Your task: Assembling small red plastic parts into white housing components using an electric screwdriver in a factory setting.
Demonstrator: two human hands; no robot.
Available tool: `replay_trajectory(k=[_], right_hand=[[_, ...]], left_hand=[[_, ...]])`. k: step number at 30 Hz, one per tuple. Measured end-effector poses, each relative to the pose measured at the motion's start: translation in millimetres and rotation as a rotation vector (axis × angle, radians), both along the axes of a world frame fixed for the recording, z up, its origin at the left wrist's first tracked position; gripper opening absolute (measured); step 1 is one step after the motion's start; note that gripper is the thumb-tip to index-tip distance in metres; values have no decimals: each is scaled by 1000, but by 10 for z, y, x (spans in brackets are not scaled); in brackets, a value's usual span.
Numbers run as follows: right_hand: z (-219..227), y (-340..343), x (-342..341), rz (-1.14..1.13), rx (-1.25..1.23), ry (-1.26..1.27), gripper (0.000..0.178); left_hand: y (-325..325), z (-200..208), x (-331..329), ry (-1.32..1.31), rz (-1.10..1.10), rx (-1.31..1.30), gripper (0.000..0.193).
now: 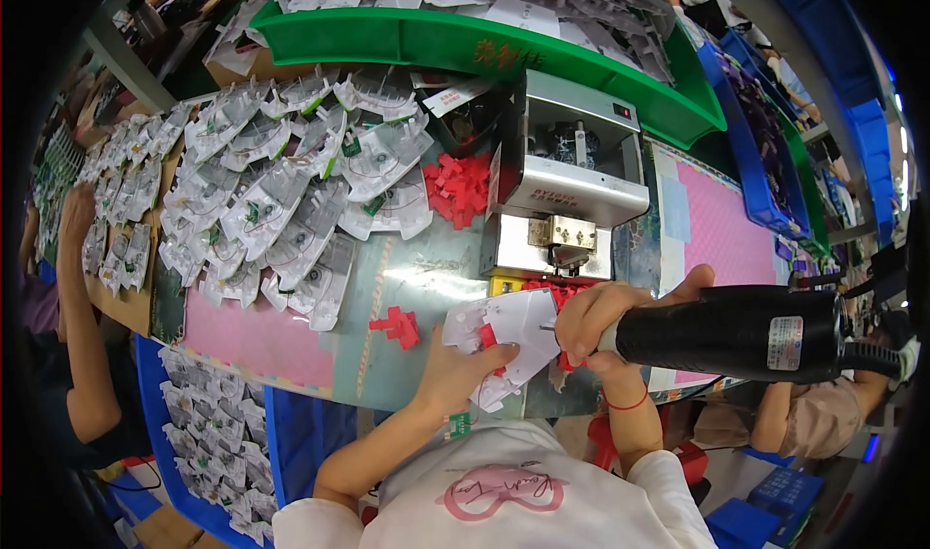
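Note:
My left hand (pixel 455 370) grips a white plastic housing (pixel 531 331) by its near left side, with the thumb over a red plastic piece (pixel 487 337) set in it. A small green circuit board (pixel 458 425) hangs below that hand. In my right hand (pixel 596 319), fingers wrapped round its front end, is a black electric screwdriver (pixel 722 331). It lies nearly level, its tip pointing left at the housing; whether the tip touches a screw I cannot make out. More red pieces (pixel 565 292) lie behind and under my right hand, partly hidden.
A metal screw feeder (pixel 572 196) stands ahead, beside a red parts pile (pixel 457 189). One red part (pixel 395 327) lies alone. Clear housings (pixel 281 210) cover the table's left. A green bin (pixel 407 41) sits behind, a blue bin (pixel 281 442) lower left. A co-worker's arm (pixel 85 336) is far left.

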State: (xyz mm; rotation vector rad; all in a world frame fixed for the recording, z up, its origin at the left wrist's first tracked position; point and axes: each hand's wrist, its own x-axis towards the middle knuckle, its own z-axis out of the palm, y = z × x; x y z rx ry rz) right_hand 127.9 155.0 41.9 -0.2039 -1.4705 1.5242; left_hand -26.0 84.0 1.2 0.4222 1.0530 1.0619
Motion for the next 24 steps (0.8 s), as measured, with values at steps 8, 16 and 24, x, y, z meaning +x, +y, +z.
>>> replay_trajectory(k=[8,16,24], right_hand=[[160,-7,-16,137,10,72,16],[164,62,32,113,61,8,16],[138,261,-121,-368,193,-43,29]], left_hand=[[19,65,-79,3,-107,-7,35],[25,150,-99,46,-124,87,36],[64,-122,-68,-12,-203,-4,39]])
